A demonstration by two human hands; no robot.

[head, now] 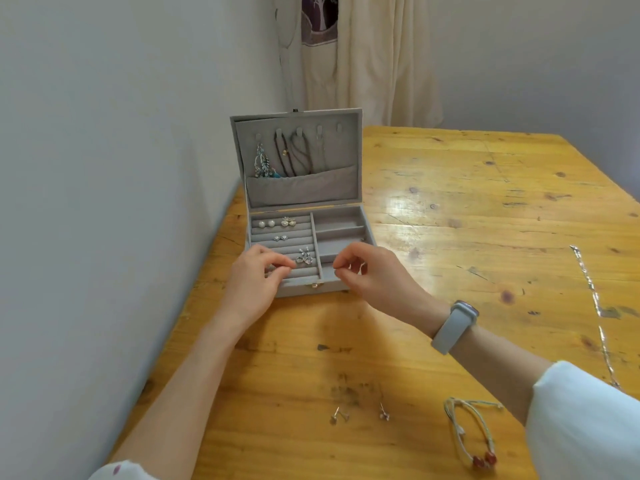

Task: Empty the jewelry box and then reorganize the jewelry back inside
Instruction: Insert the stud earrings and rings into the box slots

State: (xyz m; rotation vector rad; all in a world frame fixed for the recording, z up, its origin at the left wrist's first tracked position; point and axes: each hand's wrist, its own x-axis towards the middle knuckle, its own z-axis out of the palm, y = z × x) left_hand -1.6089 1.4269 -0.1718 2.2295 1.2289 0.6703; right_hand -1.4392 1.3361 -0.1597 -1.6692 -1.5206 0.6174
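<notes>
The jewelry box (304, 216) stands open at the far left of the wooden table (485, 209), necklaces hung in its lid and several earrings already seated in the ring rolls, so this looks like the putting-back stage. The left hand (256, 275) pinches something small and silvery over the front roll, while the right hand (367, 268) hovers with thumb and forefinger pinched, though whether it grips anything I cannot tell. Next comes pressing that piece into its slot, then fetching the studs (339, 415) and corded bracelet (471, 431) lying near the front edge
</notes>
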